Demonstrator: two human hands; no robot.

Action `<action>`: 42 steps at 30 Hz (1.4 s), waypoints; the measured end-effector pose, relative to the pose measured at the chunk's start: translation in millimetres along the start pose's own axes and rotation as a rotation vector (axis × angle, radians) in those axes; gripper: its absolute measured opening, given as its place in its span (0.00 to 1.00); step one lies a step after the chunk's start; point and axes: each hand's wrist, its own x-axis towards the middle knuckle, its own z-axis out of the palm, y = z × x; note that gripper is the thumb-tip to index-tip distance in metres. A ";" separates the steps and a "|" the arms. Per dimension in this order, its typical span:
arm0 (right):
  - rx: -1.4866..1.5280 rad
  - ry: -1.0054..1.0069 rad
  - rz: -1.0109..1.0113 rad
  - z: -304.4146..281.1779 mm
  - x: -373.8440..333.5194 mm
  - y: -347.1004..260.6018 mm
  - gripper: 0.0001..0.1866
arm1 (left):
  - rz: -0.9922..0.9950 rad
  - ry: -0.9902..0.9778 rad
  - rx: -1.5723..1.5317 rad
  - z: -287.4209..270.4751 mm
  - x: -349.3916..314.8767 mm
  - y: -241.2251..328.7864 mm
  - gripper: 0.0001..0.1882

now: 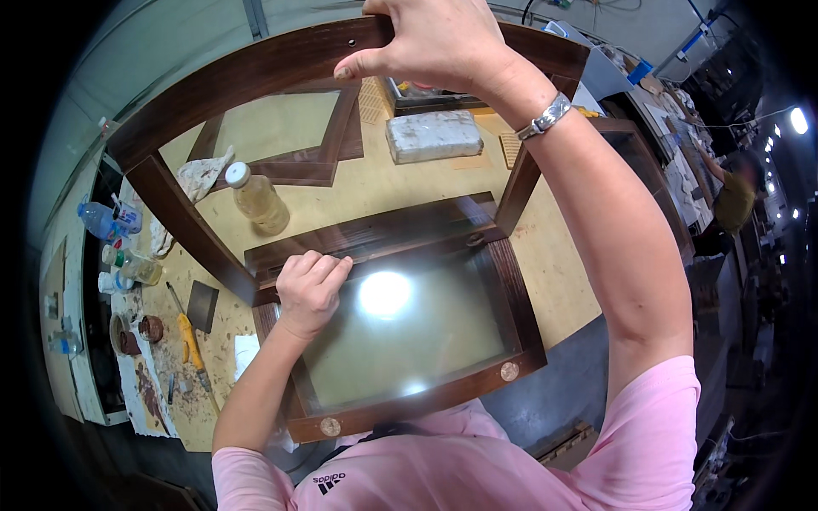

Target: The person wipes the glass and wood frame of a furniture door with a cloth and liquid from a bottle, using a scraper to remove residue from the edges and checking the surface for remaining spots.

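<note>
Gripping top rail (247, 77) of dk brn wood frame (189, 223) w/ R hand (439, 44), clenching lower rail (413, 244) w/ L hand (309, 292), glazed panel (409, 345) adj.

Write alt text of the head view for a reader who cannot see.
A person in a pink shirt holds the upper side of a dark wooden frame in the right grip, with the left grip at its lower edge. Below is a glass panel; beyond stands a bottle on the table.
</note>
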 end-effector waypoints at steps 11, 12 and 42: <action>-0.072 -0.008 0.002 3.7 3.8 -0.8 0.31 | -0.019 0.050 -0.029 11.3 -8.1 2.7 0.10; -0.066 -0.018 0.001 3.4 4.5 -3.4 0.31 | -0.034 0.042 -0.027 10.0 -9.5 1.7 0.09; -0.033 -0.074 0.019 4.8 13.3 6.7 0.31 | 0.009 0.019 -0.091 1.1 0.0 2.0 0.10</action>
